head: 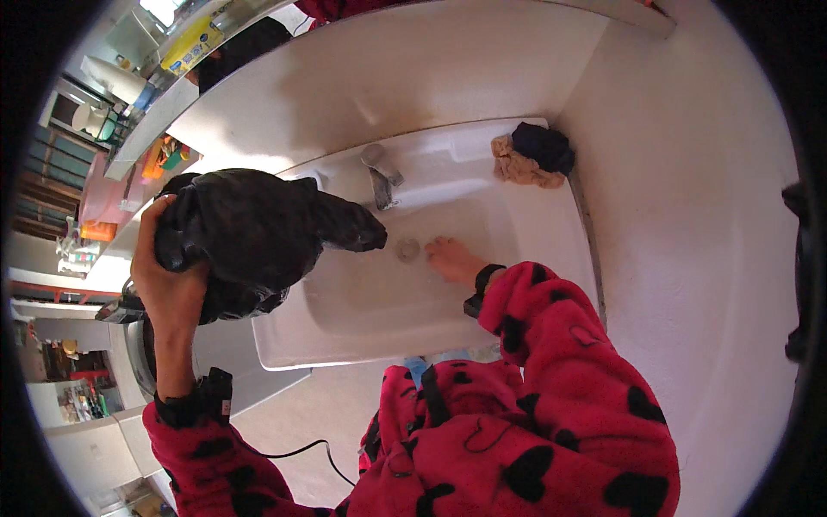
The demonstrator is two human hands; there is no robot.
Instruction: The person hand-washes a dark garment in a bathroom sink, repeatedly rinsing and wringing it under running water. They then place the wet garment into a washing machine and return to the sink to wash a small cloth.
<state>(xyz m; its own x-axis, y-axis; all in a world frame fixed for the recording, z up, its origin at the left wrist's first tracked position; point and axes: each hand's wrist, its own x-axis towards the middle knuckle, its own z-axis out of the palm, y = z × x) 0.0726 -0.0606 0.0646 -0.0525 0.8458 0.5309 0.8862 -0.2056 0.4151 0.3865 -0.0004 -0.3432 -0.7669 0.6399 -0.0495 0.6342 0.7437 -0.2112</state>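
A bundle of dark, wet-looking cloth [252,232] hangs bunched in my left hand [171,284], held up over the left side of a white washbasin [310,354]. Down in the basin, my right hand [454,260] has its fingertips at the bottom, just right of the round drain [408,249]. Whether anything lies under those fingers cannot be seen clearly. The metal faucet [381,173] stands at the back rim, above the drain. Both wrists wear black bands over red sleeves with black hearts.
A dark blue cloth [544,147] and a tan cloth [520,167] lie crumpled on the basin's back right corner. Walls close in behind and at right. At left are a round-doored appliance [141,349], a pink basin [106,194] and a ledge with a yellow packet [192,46].
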